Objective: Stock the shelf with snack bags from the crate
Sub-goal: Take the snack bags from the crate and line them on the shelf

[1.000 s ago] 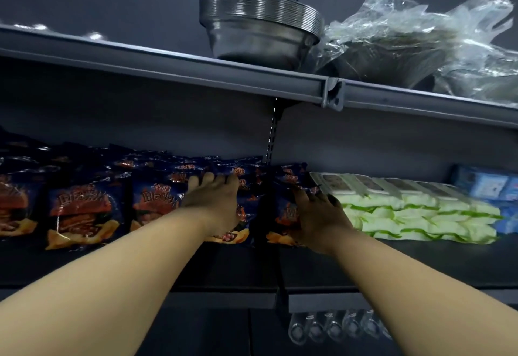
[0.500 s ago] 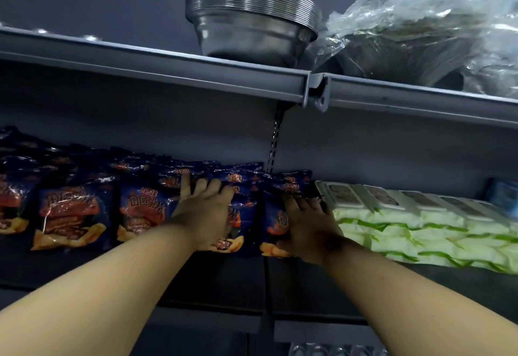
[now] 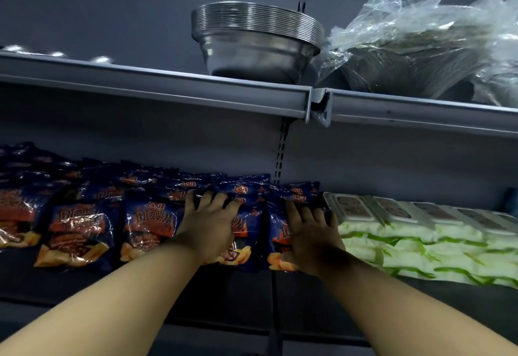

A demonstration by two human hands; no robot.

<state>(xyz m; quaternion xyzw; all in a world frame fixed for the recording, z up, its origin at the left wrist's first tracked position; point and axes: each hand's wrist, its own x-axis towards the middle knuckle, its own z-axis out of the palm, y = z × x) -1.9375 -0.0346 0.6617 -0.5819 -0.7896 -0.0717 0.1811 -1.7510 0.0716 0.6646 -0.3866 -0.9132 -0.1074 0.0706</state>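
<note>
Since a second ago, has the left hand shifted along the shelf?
No. The left hand lies flat on the same bag, left of the slotted upright; only the camera moved.

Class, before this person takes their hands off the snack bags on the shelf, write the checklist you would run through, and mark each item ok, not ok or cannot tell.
1. Left hand flat on a dark blue snack bag: ok.
2. Right hand flat on the end snack bag: ok.
3. End bag clear of the green-and-white packs: cannot tell, the right hand covers the gap.
4. Bags stand behind the shelf front edge: ok.
5. Row to the left faces forward: ok.
6. Crate with more bags within reach: cannot tell, out of view.
</note>
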